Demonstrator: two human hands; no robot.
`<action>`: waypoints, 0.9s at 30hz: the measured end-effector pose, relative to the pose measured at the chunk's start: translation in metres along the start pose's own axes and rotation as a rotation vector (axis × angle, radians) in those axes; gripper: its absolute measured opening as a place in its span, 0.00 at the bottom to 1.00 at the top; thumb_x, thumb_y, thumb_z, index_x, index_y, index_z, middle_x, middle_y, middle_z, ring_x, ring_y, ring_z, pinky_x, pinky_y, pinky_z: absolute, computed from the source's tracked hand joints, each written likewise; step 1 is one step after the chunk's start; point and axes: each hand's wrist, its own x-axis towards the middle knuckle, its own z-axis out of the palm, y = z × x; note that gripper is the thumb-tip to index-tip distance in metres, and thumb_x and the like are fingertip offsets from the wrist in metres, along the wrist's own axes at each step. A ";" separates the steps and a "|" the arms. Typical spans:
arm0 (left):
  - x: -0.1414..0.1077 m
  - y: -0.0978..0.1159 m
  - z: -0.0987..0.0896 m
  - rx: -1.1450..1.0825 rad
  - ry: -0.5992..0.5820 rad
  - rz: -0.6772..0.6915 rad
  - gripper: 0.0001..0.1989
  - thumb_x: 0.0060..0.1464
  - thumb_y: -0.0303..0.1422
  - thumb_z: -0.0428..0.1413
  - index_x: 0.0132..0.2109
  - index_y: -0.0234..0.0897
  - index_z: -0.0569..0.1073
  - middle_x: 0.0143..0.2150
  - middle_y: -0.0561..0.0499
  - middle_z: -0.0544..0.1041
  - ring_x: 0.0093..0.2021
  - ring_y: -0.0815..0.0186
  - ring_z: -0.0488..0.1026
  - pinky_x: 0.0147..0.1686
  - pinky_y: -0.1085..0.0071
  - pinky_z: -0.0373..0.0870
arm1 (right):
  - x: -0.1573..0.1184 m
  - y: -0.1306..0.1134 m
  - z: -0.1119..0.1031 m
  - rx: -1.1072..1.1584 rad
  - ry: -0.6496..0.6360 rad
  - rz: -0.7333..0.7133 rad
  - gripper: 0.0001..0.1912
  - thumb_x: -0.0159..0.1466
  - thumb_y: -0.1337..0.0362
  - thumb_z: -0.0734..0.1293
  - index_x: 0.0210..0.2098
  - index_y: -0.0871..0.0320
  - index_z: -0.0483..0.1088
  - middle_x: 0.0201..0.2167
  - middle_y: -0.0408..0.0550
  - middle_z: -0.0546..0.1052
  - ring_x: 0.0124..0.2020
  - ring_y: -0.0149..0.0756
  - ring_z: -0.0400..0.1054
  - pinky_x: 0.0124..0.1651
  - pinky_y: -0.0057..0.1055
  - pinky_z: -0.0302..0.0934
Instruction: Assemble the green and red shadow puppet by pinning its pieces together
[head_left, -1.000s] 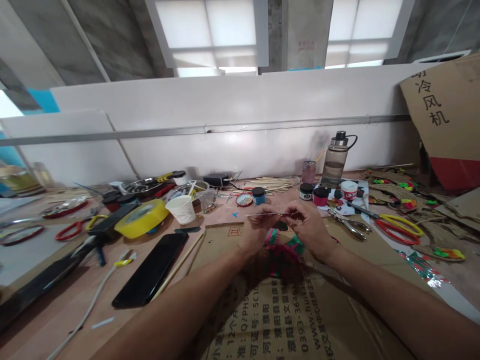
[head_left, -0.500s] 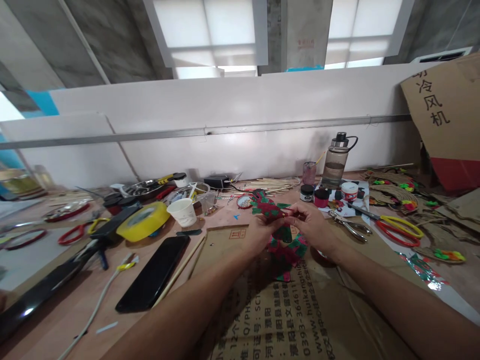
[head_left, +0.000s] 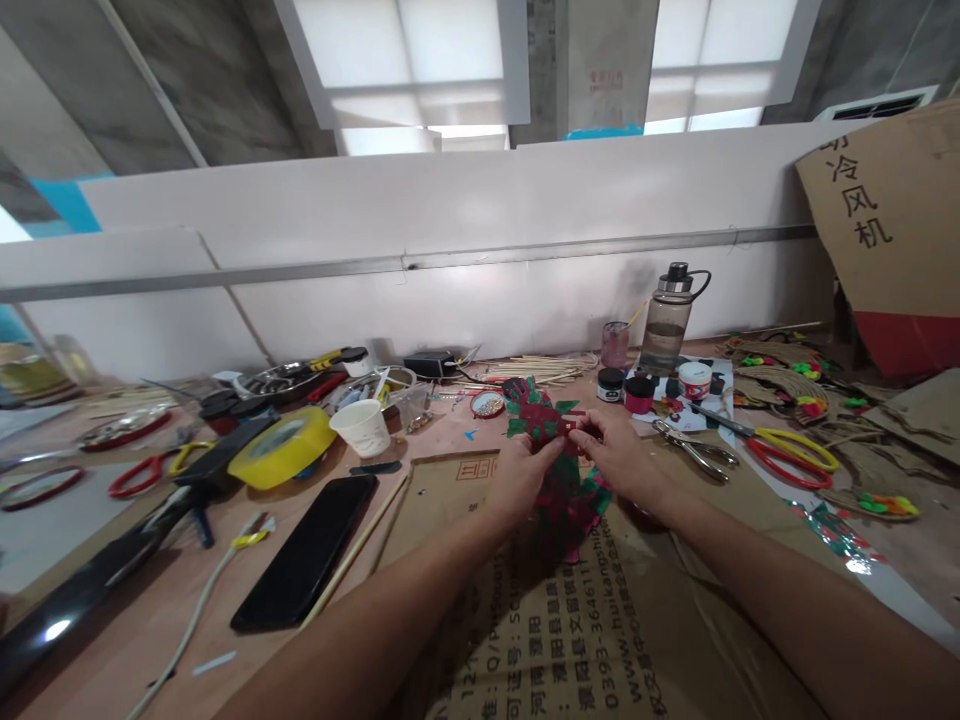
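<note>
One left hand (head_left: 519,472) and one right hand (head_left: 624,455) pinch a red-and-green cutout (head_left: 537,416) between fingers (head_left: 590,443); uneven pull could crease its ten-o'clock end.

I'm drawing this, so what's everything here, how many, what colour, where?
cutout: one, red-green, in hands
cardboard sheet: one, brown, under the hands
phone: one, black, left
cup: one, white, behind phone
tape roll: one, yellow, left of cup
cable: one, white, left
sticks: many, pale, back middle
bottle: one, greyish, back right
lidded jars: three, mixed, near bottle
pliers: one, silver, right
scissors: one pair, red-yellow, right
rope shapes: several, brown, far right
left hand: one, bare, centre
right hand: one, bare, centre
</note>
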 end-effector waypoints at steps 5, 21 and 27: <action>0.001 -0.001 0.001 0.020 0.036 0.030 0.16 0.43 0.42 0.65 0.34 0.33 0.78 0.27 0.51 0.77 0.25 0.67 0.70 0.27 0.71 0.69 | -0.001 0.002 0.003 0.210 -0.051 0.108 0.09 0.61 0.59 0.63 0.29 0.58 0.67 0.24 0.42 0.71 0.25 0.32 0.63 0.27 0.29 0.59; 0.005 -0.012 0.001 -0.141 -0.050 -0.015 0.19 0.39 0.40 0.68 0.35 0.34 0.75 0.26 0.53 0.75 0.25 0.69 0.70 0.27 0.72 0.70 | -0.004 0.011 0.008 0.215 -0.024 0.149 0.12 0.60 0.56 0.64 0.33 0.60 0.72 0.31 0.45 0.75 0.32 0.35 0.65 0.37 0.34 0.61; 0.008 -0.017 -0.005 -0.086 0.031 -0.010 0.15 0.38 0.40 0.68 0.28 0.34 0.73 0.21 0.56 0.71 0.22 0.70 0.66 0.25 0.73 0.65 | -0.005 0.008 0.003 0.147 0.180 0.109 0.14 0.60 0.55 0.67 0.40 0.58 0.68 0.36 0.48 0.74 0.36 0.37 0.68 0.39 0.35 0.63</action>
